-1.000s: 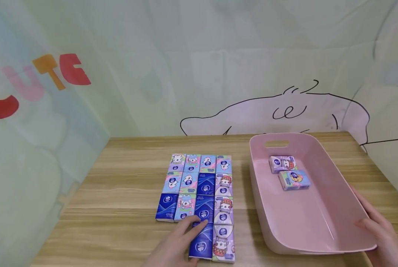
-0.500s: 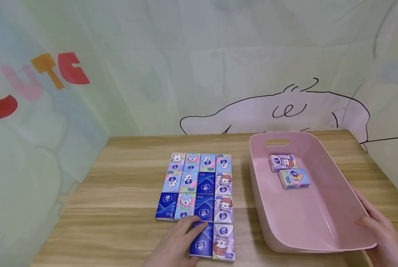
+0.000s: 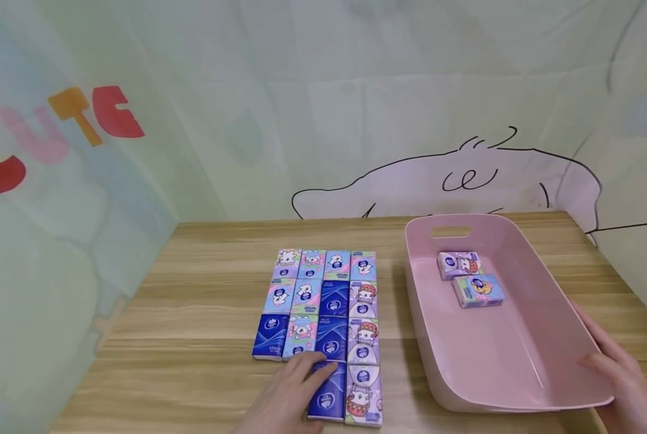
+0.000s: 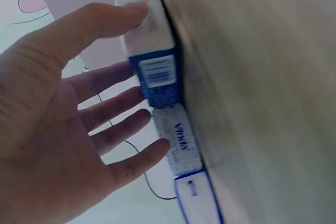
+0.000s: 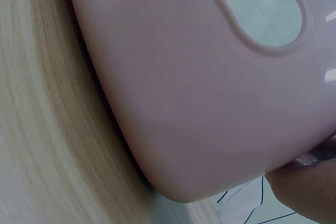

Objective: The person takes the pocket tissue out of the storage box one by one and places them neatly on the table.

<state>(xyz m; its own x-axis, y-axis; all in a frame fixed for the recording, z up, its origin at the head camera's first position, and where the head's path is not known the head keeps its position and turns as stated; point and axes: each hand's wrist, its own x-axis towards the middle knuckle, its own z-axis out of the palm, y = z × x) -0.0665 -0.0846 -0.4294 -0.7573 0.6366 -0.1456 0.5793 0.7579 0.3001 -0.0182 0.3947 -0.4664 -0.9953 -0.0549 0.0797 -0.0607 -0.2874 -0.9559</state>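
Laid flat edge to edge on the table are several pocket tissue packs point(image 3: 331, 331), some dark blue, some with cartoon prints. My left hand point(image 3: 287, 395) pinches the nearest blue tissue pack point(image 3: 331, 399) by its edges; the left wrist view has the thumb on that pack's side, beside its barcode point(image 4: 157, 72). To the right stands a pink plastic bin point(image 3: 497, 355) with two tissue packs point(image 3: 477, 289) inside. My right hand point(image 3: 618, 374) grips the bin's near right rim, thumb inside. Most of that hand lies outside the right wrist view, behind the bin's end wall point(image 5: 173, 93).
The wooden table point(image 3: 193, 313) meets a printed cloth backdrop point(image 3: 258, 120) at the back and left. A strip of bare tabletop runs between the tissue packs and the bin. At its far end the bin has a cut-out handle slot.
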